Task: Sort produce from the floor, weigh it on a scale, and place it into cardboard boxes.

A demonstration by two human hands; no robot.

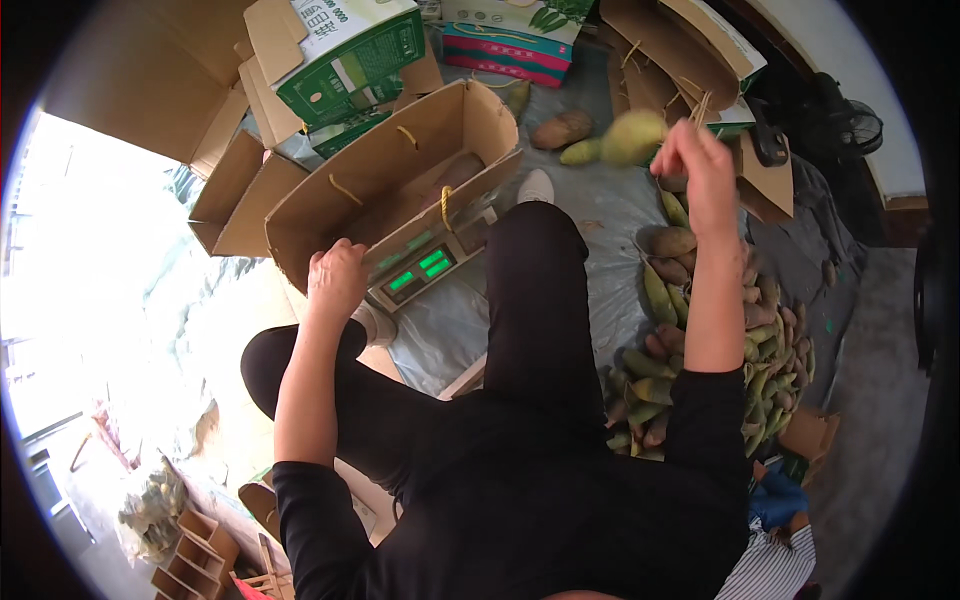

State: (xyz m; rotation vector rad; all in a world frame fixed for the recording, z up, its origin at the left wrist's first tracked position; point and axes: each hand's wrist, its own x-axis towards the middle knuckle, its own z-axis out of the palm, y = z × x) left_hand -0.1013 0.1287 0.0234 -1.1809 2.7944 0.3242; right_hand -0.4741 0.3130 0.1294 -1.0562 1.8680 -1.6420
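My left hand is closed over the near left rim of an open cardboard box with yellow cord handles. The box rests on a scale with a lit green display, and a brownish root vegetable lies inside. Away to the right, my right hand is raised with curled fingers, gripping a thick green radish that is smeared by motion. Below it, green radishes and brownish roots lie heaped beside my right arm.
A green and white carton stands behind the box, near a pink and teal carton. Open cartons are at the far right, by a black fan. Grey plastic sheeting covers the floor. Another person's striped clothing shows lower right.
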